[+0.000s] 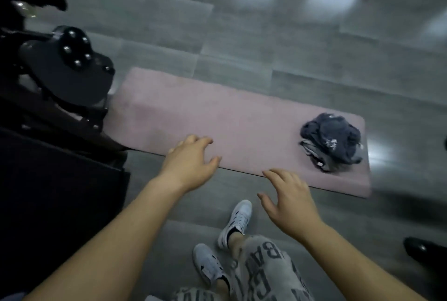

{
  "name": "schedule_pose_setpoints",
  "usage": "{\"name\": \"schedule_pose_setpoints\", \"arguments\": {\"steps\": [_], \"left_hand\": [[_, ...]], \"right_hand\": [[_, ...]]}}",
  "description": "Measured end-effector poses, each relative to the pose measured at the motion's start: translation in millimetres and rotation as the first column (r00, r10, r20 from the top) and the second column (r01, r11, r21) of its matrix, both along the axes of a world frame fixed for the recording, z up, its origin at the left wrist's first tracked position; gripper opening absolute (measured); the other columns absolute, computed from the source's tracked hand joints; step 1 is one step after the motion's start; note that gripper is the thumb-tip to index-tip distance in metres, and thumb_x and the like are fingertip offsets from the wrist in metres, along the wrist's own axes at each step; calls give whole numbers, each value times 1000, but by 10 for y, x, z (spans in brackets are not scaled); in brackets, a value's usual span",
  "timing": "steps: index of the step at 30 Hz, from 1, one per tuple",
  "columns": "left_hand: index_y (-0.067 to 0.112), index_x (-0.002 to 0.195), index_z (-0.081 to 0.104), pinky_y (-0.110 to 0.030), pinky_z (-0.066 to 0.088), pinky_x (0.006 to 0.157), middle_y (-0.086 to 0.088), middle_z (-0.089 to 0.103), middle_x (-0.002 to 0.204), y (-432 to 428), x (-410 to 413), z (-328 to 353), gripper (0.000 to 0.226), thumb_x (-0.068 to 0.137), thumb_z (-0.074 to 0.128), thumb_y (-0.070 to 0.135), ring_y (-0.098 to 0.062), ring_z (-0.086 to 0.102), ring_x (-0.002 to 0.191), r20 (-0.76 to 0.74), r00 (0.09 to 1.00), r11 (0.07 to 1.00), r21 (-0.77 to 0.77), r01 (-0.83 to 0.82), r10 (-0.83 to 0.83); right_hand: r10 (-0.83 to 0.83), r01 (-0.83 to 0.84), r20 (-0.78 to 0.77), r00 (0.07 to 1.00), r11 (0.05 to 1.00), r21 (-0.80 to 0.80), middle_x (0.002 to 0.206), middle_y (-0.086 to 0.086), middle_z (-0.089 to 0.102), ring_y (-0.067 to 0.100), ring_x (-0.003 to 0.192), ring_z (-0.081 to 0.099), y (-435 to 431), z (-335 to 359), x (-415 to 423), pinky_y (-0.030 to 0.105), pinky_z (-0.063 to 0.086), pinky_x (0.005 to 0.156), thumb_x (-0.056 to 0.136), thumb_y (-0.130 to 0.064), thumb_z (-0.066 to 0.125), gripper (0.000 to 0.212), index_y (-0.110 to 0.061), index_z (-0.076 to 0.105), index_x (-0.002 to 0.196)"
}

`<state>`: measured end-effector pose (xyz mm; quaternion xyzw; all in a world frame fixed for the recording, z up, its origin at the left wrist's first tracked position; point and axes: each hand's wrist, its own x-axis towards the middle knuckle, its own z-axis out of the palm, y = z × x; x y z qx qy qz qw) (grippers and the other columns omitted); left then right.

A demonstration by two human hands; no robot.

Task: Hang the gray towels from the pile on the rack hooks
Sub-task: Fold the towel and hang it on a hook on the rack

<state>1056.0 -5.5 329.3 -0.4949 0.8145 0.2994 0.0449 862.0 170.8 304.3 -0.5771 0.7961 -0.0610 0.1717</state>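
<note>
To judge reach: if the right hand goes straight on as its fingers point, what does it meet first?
The right hand probably meets the pink mat, not the towel pile farther right; depth unclear.

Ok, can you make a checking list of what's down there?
Surface: pink mat on gray tiled floor.
Job's things: towel pile, crumpled, on the mat's right end; black stand at left, maybe the rack.
Clutter: nothing seen.
Hands: left hand and right hand open, holding nothing, over the mat's near edge.
Cables: nothing seen.
Surroundings: white sneakers below; dark object at right edge, unclear.
</note>
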Motion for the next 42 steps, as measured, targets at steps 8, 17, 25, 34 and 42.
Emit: {"name": "schedule_pose_setpoints", "arguments": {"steps": [8,17,25,34,42], "left_hand": [[29,142,46,-43,38,107,-2,48,141,-501,-1965,48,54,94,50,54,-26,48,130,60,897,897,-36,440,-437],[27,142,47,-45,44,104,-4,49,140,-1202,-4030,111,54,95,48,54,-28,53,124,189,684,697,5,717,-705],[27,139,50,-39,49,91,0,54,136,-1805,-5647,260,49,97,47,51,-25,55,119,230,517,513,-80,855,-825],[29,140,48,-39,47,89,0,53,138,-2877,-8139,-199,50,96,48,53,-27,56,120,217,222,207,-91,974,-950],[27,142,46,-40,49,91,-1,51,140,-3729,-10225,-886,52,96,47,52,-26,53,125,166,-159,-165,-23,986,-973]], "right_hand": [[-427,430,48,903,901,-55,128,3,60,26,119,54,74,-47,-1025,46,45,99,87,-49,48,57,-16,60,131],[-699,711,158,698,703,-29,127,5,60,29,115,56,-445,-140,-2196,47,48,95,85,-47,45,53,-19,62,127],[-816,827,158,556,562,-10,129,9,57,32,114,54,-1002,-91,-3256,48,47,93,84,-36,63,44,-19,61,125],[-961,966,107,256,259,13,123,8,58,33,108,57,-2202,-592,-4653,48,49,89,82,-35,60,47,-16,62,125],[-969,968,91,-228,-216,127,125,14,61,38,107,57,-3508,-1353,-5644,47,49,92,83,-36,54,52,-10,63,127]]}}
